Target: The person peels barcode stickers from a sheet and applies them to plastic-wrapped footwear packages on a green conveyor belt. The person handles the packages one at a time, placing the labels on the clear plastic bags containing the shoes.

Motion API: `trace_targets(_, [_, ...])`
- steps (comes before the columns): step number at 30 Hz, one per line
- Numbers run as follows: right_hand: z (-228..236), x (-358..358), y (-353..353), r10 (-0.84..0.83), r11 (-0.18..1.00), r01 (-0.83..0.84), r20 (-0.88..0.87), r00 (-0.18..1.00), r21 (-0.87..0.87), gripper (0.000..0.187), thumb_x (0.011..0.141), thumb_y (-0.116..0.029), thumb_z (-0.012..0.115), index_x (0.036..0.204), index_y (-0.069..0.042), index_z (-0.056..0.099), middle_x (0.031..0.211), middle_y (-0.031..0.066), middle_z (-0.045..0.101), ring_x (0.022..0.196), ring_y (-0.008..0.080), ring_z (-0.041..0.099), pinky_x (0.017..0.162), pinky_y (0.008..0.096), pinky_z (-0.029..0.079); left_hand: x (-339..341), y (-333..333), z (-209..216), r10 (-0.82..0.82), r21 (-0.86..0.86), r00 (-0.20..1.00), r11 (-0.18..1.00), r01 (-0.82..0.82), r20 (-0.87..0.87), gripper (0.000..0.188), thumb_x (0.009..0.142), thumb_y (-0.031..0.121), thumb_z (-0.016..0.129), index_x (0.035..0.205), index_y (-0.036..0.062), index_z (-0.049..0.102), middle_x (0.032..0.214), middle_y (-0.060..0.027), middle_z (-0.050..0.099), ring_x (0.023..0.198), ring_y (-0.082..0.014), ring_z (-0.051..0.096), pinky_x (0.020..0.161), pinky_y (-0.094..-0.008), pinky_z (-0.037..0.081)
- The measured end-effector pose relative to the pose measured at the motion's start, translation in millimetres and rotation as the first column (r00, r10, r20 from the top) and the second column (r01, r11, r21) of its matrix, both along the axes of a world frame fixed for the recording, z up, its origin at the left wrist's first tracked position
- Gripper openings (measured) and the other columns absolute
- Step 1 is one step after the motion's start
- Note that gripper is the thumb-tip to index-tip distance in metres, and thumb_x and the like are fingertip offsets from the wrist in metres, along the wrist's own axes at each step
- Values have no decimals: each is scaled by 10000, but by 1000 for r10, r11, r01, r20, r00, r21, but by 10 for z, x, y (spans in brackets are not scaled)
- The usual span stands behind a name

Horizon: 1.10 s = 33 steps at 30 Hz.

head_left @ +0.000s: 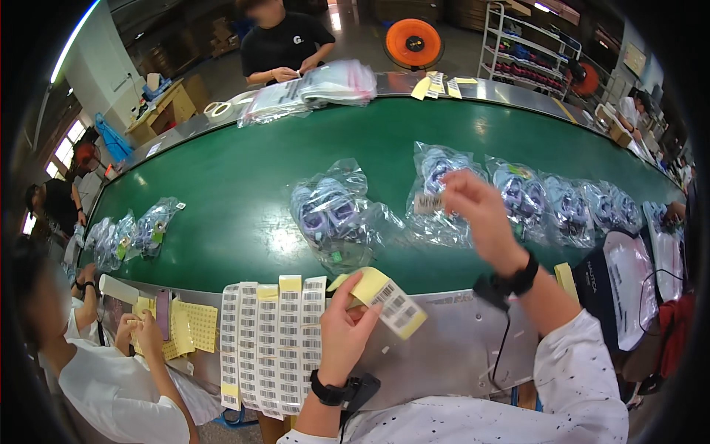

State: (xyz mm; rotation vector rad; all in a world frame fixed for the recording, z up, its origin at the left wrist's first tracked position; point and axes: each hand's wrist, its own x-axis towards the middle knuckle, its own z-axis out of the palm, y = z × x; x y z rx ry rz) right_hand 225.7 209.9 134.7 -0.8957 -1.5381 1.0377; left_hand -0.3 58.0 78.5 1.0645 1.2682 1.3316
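Observation:
My left hand [347, 325] is closed on a short strip of barcode labels [399, 309] with yellow backing, above the metal edge of the green conveyor belt [414, 270]. Over the belt, my right hand [477, 211] has its fingers pinched together, with a small white barcode label [427, 203] at the fingertips. That label is in front of a clear bag of light blue shoes [438, 161]; whether it touches the plastic I cannot tell. To the left lies another bagged pair of blue and purple shoes [329, 207].
Several bagged pairs [566, 200] line the belt at right; more bags [133, 235] lie far left. Label strips [270, 348] hang over the metal edge. A dark printed bag [603, 288] stands right. Co-workers work at left and across the belt, beside stacked plastic bags [325, 85].

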Motion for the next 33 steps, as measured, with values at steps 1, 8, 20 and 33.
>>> trace_targets(1, [80, 9, 279, 42, 999, -42, -9, 999, 11, 86, 880, -82, 641, 921, -6, 643, 967, 34, 602, 838, 84, 561, 726, 221, 469, 30, 42, 39, 37, 33, 989, 999, -42, 145, 471, 879, -8, 604, 1333, -23, 481, 1180, -161, 617, 889, -153, 665, 723, -245, 537])
trace_targets(8, [246, -510, 1795, 142, 923, -147, -40, 989, -356, 143, 853, -116, 671, 941, -3, 657, 923, 56, 641, 855, 142, 596, 768, 308, 506, 207, -149, -769, 406, -122, 799, 911, -395, 444, 318, 1009, 176, 456, 1218, -36, 568, 1113, -102, 609, 967, -153, 595, 866, -288, 476])
trace_targets(20, [-1028, -1694, 3132, 348, 667, -162, 112, 931, -727, 130, 847, -126, 668, 912, -15, 658, 977, 72, 553, 754, 184, 516, 666, 359, 474, 195, -248, -872, 343, -268, 918, 920, -286, 198, 327, 945, 64, 463, 1247, 8, 576, 1096, -78, 634, 952, -126, 601, 791, -223, 472])
trace_targets(33, [-1240, -1885, 3152, 312, 559, -156, 33, 949, -815, 82, 857, -59, 641, 901, 2, 609, 847, 106, 631, 737, 235, 668, 676, 392, 561, 191, -335, -1035, 267, -204, 949, 951, -232, 166, 346, 973, 59, 492, 1307, -27, 497, 1234, -103, 571, 1003, -149, 546, 869, -273, 438])
